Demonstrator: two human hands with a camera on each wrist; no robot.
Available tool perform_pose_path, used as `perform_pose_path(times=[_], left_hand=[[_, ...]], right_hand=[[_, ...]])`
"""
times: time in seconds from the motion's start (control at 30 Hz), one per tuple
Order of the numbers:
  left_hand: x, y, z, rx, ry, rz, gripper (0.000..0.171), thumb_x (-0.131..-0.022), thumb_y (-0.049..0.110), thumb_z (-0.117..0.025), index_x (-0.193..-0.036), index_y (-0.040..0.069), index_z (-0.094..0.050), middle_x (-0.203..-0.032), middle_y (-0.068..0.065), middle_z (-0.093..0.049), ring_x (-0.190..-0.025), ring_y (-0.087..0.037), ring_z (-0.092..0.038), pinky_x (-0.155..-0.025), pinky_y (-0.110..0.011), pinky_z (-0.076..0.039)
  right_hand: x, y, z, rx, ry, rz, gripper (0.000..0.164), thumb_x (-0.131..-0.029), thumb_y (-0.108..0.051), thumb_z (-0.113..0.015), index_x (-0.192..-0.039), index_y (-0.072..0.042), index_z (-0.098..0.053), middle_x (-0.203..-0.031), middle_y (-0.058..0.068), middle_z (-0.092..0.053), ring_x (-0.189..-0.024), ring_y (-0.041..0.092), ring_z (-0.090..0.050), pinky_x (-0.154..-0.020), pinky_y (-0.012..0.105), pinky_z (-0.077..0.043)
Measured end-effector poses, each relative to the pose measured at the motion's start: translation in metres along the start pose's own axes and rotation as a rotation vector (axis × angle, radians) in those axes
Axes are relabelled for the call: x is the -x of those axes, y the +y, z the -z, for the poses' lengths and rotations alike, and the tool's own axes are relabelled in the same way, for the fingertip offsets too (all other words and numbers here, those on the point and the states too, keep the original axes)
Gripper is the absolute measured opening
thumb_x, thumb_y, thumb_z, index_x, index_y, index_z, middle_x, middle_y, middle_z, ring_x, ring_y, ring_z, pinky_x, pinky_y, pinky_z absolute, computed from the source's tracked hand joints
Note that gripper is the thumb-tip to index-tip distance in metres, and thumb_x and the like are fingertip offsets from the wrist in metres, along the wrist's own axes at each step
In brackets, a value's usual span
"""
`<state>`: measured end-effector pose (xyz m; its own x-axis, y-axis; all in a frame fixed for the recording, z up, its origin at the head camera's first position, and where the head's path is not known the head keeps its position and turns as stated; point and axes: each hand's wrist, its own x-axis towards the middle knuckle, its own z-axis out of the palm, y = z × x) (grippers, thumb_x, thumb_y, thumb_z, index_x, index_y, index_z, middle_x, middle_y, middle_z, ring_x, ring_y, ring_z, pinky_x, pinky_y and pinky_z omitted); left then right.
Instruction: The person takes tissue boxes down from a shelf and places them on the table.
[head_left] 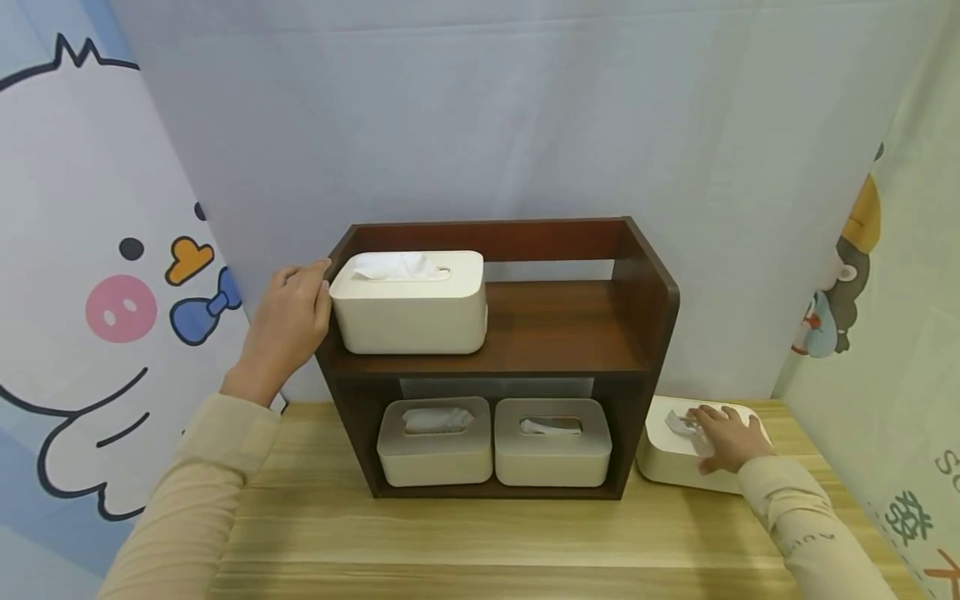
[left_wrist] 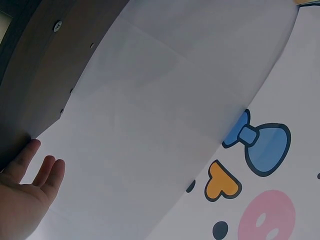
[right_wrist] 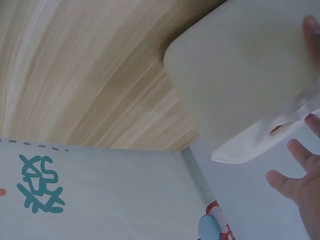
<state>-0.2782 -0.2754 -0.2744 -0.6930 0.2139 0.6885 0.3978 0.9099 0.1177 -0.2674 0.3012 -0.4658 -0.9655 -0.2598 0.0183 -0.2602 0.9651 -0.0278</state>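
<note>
A brown two-tier shelf (head_left: 525, 372) stands on the table. My left hand (head_left: 288, 321) touches the upper part of its left side panel; in the left wrist view the visible fingers (left_wrist: 49, 176) are loosely extended by the dark panel. Beside that hand, a cream tissue box (head_left: 408, 323) sits on the upper tier at the left. My right hand (head_left: 727, 442) lies over another tissue box (head_left: 671, 462) on the table, right of the shelf. Its fingers (right_wrist: 286, 184) are spread over the lid side, with the thumb by the box wall.
On the lower tier, two more tissue boxes (head_left: 435, 458) (head_left: 553, 461) stand side by side. The upper tier's right half shows bare board (head_left: 555, 325). Grey cloth (head_left: 525, 108) hangs behind, and printed panels (head_left: 75, 275) flank the wooden table (head_left: 450, 542).
</note>
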Motion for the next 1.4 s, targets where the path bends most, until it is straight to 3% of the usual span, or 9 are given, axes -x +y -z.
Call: perform_pose_path(times=[0.2,0.57,0.83,1.13,1.4], left_hand=[[0.000,-0.001,0.000,0.007,0.002,-0.013,0.036,-0.096,0.011,-0.035,-0.124,-0.007,-0.051,-0.127,-0.021,-0.053,-0.111,-0.042,-0.046,-0.097,-0.050,-0.038],[0.001,-0.001,0.000,0.005,0.005,-0.011,0.036,-0.096,0.011,-0.036,-0.124,-0.007,-0.051,-0.127,-0.021,-0.054,-0.110,-0.042,-0.047,-0.097,-0.050,-0.038],[0.002,-0.001,0.000,0.006,0.008,-0.010,0.036,-0.096,0.011,-0.036,-0.124,-0.007,-0.051,-0.126,-0.021,-0.054,-0.110,-0.042,-0.047,-0.097,-0.050,-0.038],[0.003,-0.001,0.000,0.006,0.003,-0.001,0.037,-0.097,0.012,-0.036,-0.125,-0.006,-0.051,-0.126,-0.021,-0.054,-0.110,-0.042,-0.047,-0.097,-0.050,-0.038],[0.001,0.000,-0.001,0.005,0.024,-0.038,0.036,-0.096,0.011,-0.036,-0.123,-0.007,-0.052,-0.126,-0.021,-0.054,-0.108,-0.041,-0.049,-0.099,-0.048,-0.036]], right_hand=[[-0.002,-0.003,0.011,-0.017,0.007,0.003,0.091,-0.057,-0.040,-0.081,-0.128,0.004,-0.045,-0.129,0.030,-0.044,-0.115,0.054,-0.037,-0.087,0.073,-0.030],[-0.008,-0.007,0.054,0.046,0.112,0.075,0.070,-0.078,-0.043,-0.066,-0.127,0.003,-0.047,-0.126,0.029,-0.048,-0.111,0.053,-0.042,-0.082,0.071,-0.034],[-0.014,-0.014,0.120,0.119,0.242,0.131,0.060,-0.080,-0.031,-0.067,-0.126,0.003,-0.048,-0.123,0.028,-0.051,-0.106,0.051,-0.047,-0.080,0.067,-0.039],[-0.016,-0.033,0.187,0.091,0.253,0.098,0.062,-0.084,-0.029,-0.063,-0.133,0.001,-0.040,-0.130,0.028,-0.045,-0.113,0.051,-0.041,-0.084,0.067,-0.035],[-0.019,-0.044,0.234,0.092,0.336,0.103,0.058,-0.088,-0.027,-0.058,-0.135,0.000,-0.037,-0.131,0.028,-0.044,-0.112,0.052,-0.039,-0.085,0.068,-0.033]])
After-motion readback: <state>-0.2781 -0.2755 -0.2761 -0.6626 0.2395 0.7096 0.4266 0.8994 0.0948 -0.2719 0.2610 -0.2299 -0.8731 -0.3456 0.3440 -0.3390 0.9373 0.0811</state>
